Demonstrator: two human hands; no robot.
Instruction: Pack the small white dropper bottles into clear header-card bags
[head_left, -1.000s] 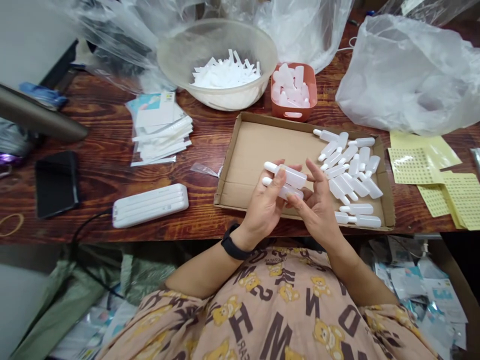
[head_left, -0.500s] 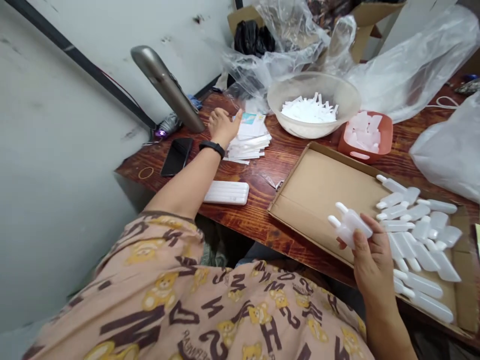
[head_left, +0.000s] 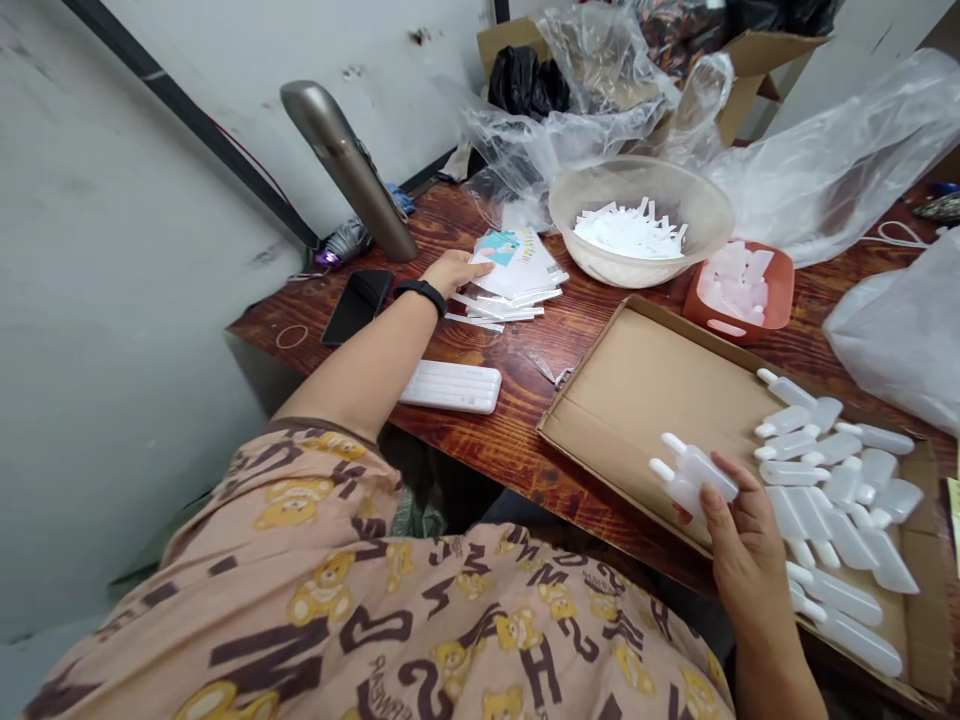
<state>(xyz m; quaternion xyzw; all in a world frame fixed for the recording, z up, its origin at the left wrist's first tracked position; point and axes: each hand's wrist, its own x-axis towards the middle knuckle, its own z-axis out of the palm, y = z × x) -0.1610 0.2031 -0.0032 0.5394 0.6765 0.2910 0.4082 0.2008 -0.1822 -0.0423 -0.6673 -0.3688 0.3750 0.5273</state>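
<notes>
My left hand [head_left: 451,272] pinches the near left edge of the top printed packet [head_left: 517,262], thumb above and fingers underneath. This packet is white with a blue picture and lies on a stack of clear-edged packets [head_left: 517,307]. In my right hand [head_left: 739,520] are two translucent white, ice-lolly-shaped plastic pieces [head_left: 697,475], side by side with their white stick ends pointing up and left. They are held over a shallow cardboard tray [head_left: 637,370]. More such lolly-shaped pieces [head_left: 844,510] lie in the tray's right half.
Behind the tray stand a translucent bowl [head_left: 570,205] of white strips and an orange basket [head_left: 780,290] of pale pieces. A white power bank [head_left: 454,387], a black phone [head_left: 358,305] and a grey upright device [head_left: 349,170] are on the left. Plastic bags [head_left: 825,190] crowd the back.
My left hand has come down onto the stack and taken the edge of the top packet, which has shifted slightly. My right hand still holds the two lolly-shaped pieces.
</notes>
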